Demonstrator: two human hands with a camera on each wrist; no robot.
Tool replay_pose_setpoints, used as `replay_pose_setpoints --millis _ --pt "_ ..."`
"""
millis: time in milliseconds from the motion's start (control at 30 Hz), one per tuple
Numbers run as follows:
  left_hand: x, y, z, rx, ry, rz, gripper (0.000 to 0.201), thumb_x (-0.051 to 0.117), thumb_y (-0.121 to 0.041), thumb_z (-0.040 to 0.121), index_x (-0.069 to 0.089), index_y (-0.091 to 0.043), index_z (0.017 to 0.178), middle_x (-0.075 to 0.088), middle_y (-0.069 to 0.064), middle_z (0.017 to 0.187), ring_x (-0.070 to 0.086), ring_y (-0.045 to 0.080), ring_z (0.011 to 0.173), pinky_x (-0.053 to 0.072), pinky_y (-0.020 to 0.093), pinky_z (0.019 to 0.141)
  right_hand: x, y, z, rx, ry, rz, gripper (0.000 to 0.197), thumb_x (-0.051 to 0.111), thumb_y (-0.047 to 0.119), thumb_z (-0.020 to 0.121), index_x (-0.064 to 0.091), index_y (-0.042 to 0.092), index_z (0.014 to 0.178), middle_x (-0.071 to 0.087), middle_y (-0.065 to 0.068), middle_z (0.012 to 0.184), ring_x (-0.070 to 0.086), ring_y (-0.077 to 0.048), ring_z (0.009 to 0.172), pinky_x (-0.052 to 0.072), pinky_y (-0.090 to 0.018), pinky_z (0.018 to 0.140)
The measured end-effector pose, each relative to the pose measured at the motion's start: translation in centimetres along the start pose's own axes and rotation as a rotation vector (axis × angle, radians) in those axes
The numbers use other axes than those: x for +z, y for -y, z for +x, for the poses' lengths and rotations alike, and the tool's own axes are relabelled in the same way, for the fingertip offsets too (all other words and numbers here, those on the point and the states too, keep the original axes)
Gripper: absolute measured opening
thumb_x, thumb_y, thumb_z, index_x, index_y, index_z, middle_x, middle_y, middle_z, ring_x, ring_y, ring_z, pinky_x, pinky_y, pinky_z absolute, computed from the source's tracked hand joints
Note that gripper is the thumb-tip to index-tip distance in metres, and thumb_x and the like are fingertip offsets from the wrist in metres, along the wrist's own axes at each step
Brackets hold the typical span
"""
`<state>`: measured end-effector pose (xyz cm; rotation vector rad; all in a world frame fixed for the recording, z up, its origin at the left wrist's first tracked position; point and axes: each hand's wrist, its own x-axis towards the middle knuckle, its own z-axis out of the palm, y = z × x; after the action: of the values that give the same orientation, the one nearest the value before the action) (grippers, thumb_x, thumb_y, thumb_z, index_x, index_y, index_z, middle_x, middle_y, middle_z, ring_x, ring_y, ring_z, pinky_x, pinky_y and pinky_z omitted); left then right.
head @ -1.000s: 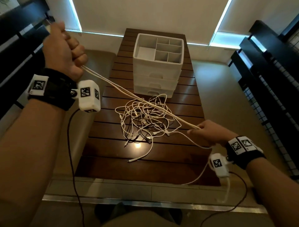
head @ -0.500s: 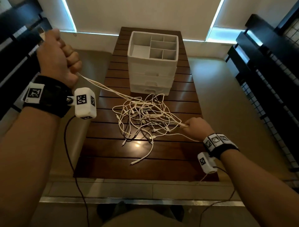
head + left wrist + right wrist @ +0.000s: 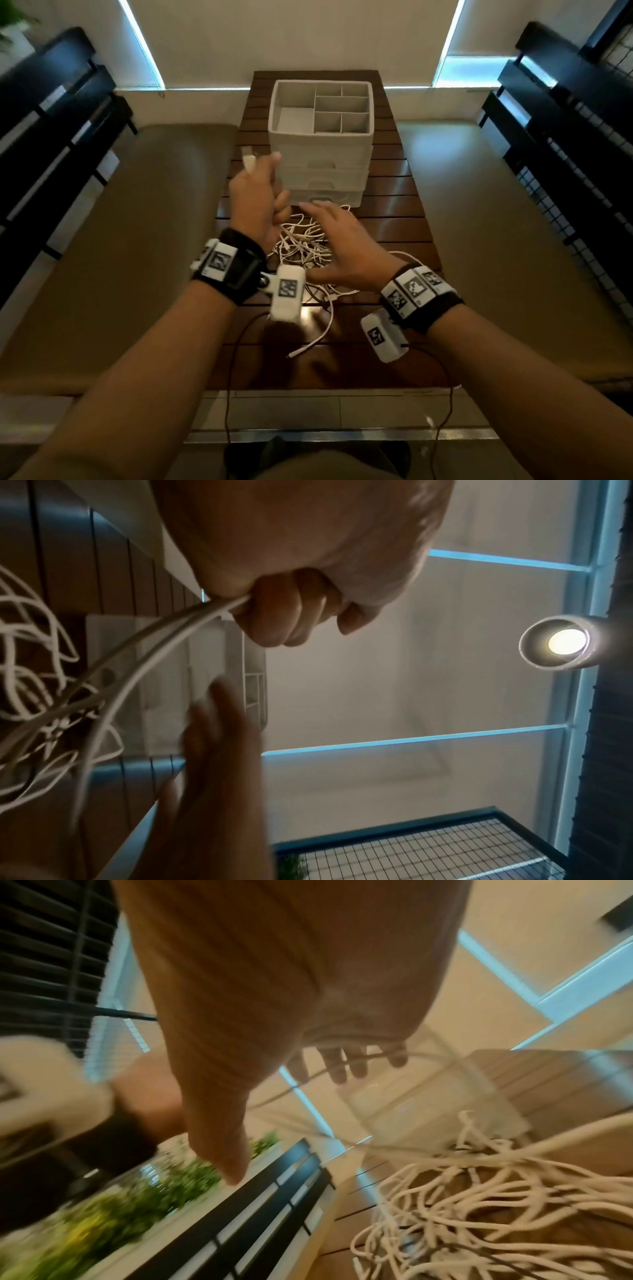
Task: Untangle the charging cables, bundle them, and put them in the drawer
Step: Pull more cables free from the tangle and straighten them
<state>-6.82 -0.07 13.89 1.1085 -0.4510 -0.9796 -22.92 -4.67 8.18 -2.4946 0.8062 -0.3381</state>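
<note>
A tangle of white charging cables (image 3: 301, 246) lies on the dark slatted table (image 3: 404, 219), in front of a white drawer unit (image 3: 322, 150). My left hand (image 3: 255, 198) is raised above the tangle's left side, its fingers curled round white cable strands (image 3: 150, 653) that run down into the pile; a cable end (image 3: 247, 161) sticks up above the fist. My right hand (image 3: 337, 240) hovers over the tangle (image 3: 479, 1199) with fingers spread and straight, holding nothing. One loose cable end (image 3: 308, 346) trails toward the table's near edge.
The drawer unit's top tray (image 3: 370, 106) has open compartments; its drawers are closed. Black benches (image 3: 51, 113) flank the table on both sides. A beige cushioned seat (image 3: 144, 219) lies at the left.
My left hand has swung from far left and high to the middle, still holding the strands. My right hand has let go of the cable and spread open over the tangle.
</note>
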Motion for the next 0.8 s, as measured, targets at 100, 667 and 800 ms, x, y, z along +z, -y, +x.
replay_pose_setpoints --millis 100,667,800 --pt "0.5 1.2 -0.4 -0.025 -0.001 -0.057 0.036 0.06 -0.018 0.103 0.047 -0.024 0.07 0.028 -0.007 0.05 0.021 0.007 0.037 0.019 0.021 0.035 0.5 2.0 0.9 -0.047 0.052 0.135 0.076 0.083 0.044 0.08 0.047 0.014 0.14 0.064 -0.004 0.126 0.062 -0.02 0.109 0.049 -0.039 0.097" --pt "-1.4 -3.1 0.2 -0.049 0.015 -0.235 0.05 0.053 -0.034 0.106 0.034 -0.028 0.06 0.021 -0.009 0.052 0.016 0.01 0.044 0.017 0.024 0.04 1.1 -1.0 0.4 0.076 -0.094 0.061 0.047 0.05 0.043 0.106 0.046 0.026 0.062 0.05 0.006 0.055 0.048 -0.012 0.052 0.036 -0.033 0.055" --pt "-3.6 -5.2 0.9 0.02 -0.056 -0.241 0.052 0.059 -0.03 0.103 0.031 -0.028 0.059 0.018 -0.008 0.053 0.013 0.01 0.045 0.016 0.024 0.04 0.6 -7.1 -2.9 0.315 0.039 -0.086 0.049 0.051 0.054 0.103 0.052 0.028 0.061 0.054 0.008 0.06 0.055 -0.014 0.059 0.04 -0.031 0.059"
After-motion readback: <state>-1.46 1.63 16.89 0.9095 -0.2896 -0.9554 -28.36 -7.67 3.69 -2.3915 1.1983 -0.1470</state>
